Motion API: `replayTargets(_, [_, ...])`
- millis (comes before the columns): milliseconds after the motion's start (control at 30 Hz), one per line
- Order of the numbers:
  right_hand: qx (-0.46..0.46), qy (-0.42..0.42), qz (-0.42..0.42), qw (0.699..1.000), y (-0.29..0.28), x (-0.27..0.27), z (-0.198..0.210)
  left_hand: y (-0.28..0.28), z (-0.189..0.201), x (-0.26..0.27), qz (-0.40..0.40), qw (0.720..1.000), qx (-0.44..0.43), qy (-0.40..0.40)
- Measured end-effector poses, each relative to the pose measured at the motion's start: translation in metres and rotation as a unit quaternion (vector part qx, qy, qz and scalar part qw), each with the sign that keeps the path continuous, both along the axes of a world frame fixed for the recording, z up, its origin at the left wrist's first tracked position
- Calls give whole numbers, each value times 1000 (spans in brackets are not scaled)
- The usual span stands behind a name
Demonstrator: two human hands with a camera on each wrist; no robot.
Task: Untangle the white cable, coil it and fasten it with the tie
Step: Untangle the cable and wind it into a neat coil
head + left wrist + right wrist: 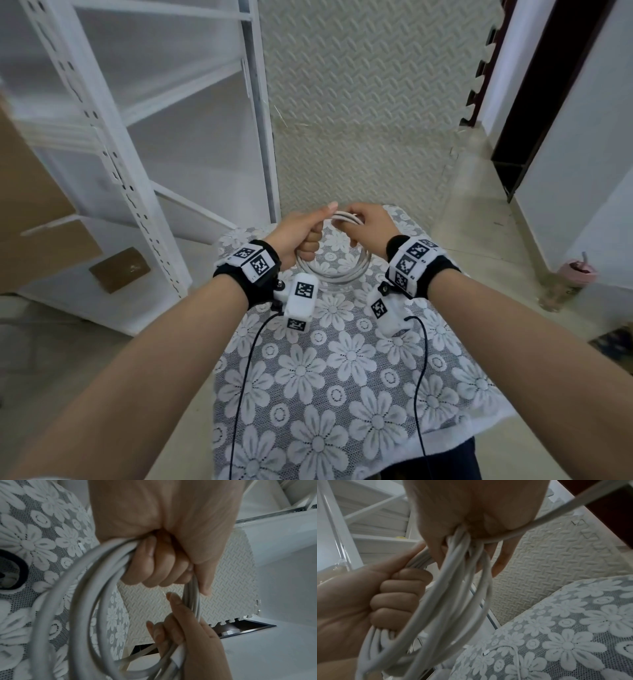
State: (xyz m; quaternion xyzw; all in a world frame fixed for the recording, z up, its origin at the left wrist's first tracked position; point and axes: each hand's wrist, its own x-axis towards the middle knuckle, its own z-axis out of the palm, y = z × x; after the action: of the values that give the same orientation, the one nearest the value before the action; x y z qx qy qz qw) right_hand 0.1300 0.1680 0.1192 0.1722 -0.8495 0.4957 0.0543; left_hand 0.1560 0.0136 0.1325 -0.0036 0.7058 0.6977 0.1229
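Observation:
The white cable point(334, 275) is gathered into a round coil of several loops, held in the air over the far end of the flower-lace table point(342, 394). My left hand point(313, 236) grips the coil's top left in a fist, thumb laid along the strands. My right hand point(352, 226) grips the same bundle just to the right. In the left wrist view the loops point(82, 601) hang down from the left hand point(163, 568). In the right wrist view one strand point(556, 512) runs off from the bundle point(453, 595) past the right hand point(471, 540). A thin white strand point(513, 647) lies on the cloth.
A white metal shelf rack point(137, 171) stands close on the left, with cardboard boxes point(34, 212) beside it. Pale foam mat point(359, 102) covers the floor beyond the table. A pink bottle point(575, 274) sits on the floor at right. Black camera leads point(246, 377) trail over the cloth.

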Motion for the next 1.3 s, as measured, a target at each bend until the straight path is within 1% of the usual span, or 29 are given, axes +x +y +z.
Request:
replayTargets(100, [-30,-32,37,998,1,1,2,-1,-3,-1,11,1000,13,-2])
replayTargets(167, [-71,-72,58,993,3,6,7,-3,-6,-3,17,999,30,-10])
replayTargets(300, [-151,-189,42,969,11,9,8,-8,-9,-6,45,994,95,-44])
replayTargets(367, [-177,-223,45,958,16,8,2,-10,-10,-8,64,988,134,-53])
replayTargets(533, [-221,-220,84,946,11,10,-12,-10,-10,-8,108,970,211,-60])
replayTargets(633, [-257,-226,65,937,3,9,-13,-8,-11,-7,123,958,250,-71])
replayTargets(733, [-262,-218,51,939,-3,6,-12,-9,-11,-8,111,953,271,-78])
replayTargets(867, [-287,-215,56,932,-8,5,-12,-12,-10,-10,88,954,274,-86])
replayTargets(1033, [-309,-223,50,923,-7,9,-10,-15,-18,-10,60,956,268,-108])
replayTargets(1200, [-326,-236,52,914,-5,9,-10,-20,-20,-9,16,976,184,-111])
replayTargets(1300, [-288,-237,62,926,-5,10,-10,-23,-14,-10,-12,985,126,-120])
